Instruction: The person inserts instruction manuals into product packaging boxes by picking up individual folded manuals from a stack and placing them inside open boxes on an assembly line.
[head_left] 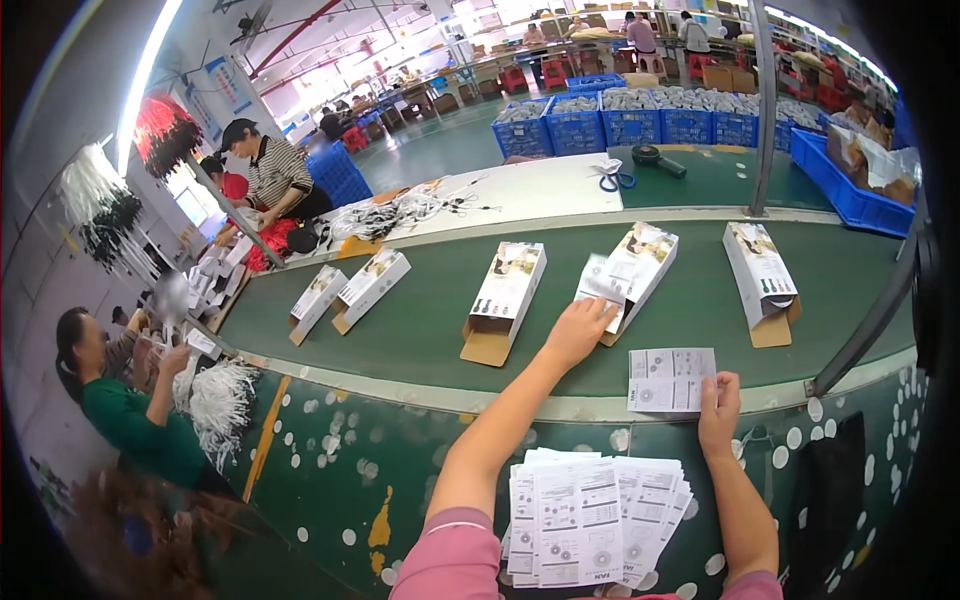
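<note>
My left hand is closed on a folded leaflet, which lies against the near, open end of a white printed box on the green belt. Whether the leaflet's edge is inside the box I cannot tell. At the right, my right hand pinches another printed leaflet by its right side, above the belt's near rail. Between my forearms a fanned stack of leaflets rests on the green table. A similar box with its brown flap open lies to the right.
More boxes lie along the belt to the left. A slanted metal post rises at the right. Beyond the belt are blue scissors, a dark handheld fan and a blue crate. Co-workers are at the left.
</note>
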